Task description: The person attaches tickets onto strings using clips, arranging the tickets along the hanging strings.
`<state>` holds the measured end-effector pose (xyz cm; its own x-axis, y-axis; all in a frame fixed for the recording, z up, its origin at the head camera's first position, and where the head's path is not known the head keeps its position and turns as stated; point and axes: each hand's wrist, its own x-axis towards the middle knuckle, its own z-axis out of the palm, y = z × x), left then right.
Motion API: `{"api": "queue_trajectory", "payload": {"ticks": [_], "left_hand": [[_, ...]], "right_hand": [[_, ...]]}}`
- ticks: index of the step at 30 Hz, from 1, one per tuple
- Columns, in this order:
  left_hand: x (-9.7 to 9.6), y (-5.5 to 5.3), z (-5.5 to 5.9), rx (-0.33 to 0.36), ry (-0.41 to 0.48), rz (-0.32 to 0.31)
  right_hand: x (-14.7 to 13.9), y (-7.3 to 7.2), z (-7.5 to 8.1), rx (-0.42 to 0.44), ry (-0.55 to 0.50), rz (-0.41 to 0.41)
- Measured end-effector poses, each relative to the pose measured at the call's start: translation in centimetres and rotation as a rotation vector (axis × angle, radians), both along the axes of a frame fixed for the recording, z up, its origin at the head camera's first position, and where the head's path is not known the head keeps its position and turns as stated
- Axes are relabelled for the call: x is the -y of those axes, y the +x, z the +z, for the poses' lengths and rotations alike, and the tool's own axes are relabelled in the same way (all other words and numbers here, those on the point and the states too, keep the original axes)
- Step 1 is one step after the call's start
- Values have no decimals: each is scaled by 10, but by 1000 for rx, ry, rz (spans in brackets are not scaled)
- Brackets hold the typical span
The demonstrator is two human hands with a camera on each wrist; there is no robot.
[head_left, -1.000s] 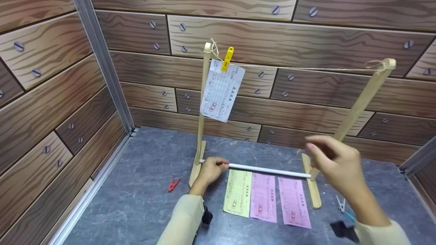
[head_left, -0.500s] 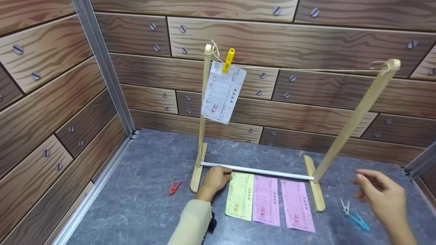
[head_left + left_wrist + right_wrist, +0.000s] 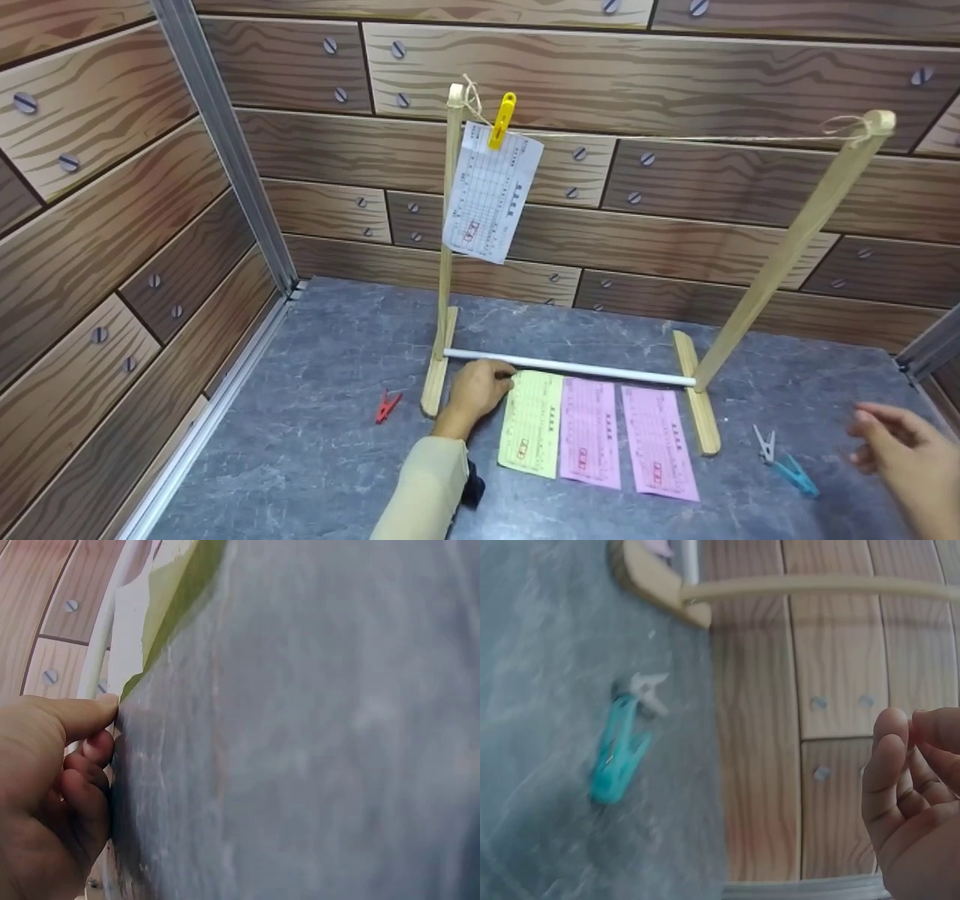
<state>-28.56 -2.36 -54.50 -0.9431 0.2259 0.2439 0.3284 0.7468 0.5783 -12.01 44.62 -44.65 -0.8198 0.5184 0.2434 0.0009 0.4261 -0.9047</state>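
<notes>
Here we are at the near side of the white rod (image 3: 570, 367), and my left hand (image 3: 477, 390) has the yellow-green slip (image 3: 531, 424) by its upper left corner, thumb and fingertip pinching it! The slip lies on the tabletop (image 3: 322, 465) in front of the rod's left half, and near that pinch the paper looks bent up. It should be next to weightless, I'd say, limp and quick to crease or tear, perhaps clinging to the smooth surface where flat. So corner or top edge is my hold: light pinch, no tugging. Two pink slips (image 3: 590, 435), surely just as flimsy, lie to its right along the rod. Out past the rod's right end, my right hand (image 3: 911, 461) hovers, fingers loosely bent, nothing in them. Between it and the rod lie the grey clothespin (image 3: 766, 445) and blue clothespin (image 3: 796, 476): stiff, springy, best squeezed at the handle ends.
</notes>
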Motion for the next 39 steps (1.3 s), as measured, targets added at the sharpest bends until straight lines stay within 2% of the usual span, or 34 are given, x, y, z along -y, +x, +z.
{"api": "queue_trajectory", "payload": {"ticks": [2,5,8,12,16,20,24,29,35,39], "left_hand": [[0,1,0,-3,7,7],[0,1,-1,-9,24,20],[1,2,-3,-15,37,37],[2,2,-5,-33,42,46],[4,2,-6,-26,57,51],[5,2,-6,-9,70,56],[3,2,-7,-2,82,52],[3,2,-8,12,94,55],[3,2,-8,17,101,57],[3,1,-8,14,108,57]], "right_hand": [[-4,3,-7,80,10,-27],[-6,4,-18,215,78,-65],[-6,1,-29,317,166,-54],[-6,-5,-41,458,248,6],[-6,-11,-48,606,352,128],[-8,-17,-52,665,466,269],[-9,-20,-55,703,549,318],[-8,-25,-58,727,621,304],[-7,-28,-62,771,595,277],[-6,-26,-58,730,548,224]]}}
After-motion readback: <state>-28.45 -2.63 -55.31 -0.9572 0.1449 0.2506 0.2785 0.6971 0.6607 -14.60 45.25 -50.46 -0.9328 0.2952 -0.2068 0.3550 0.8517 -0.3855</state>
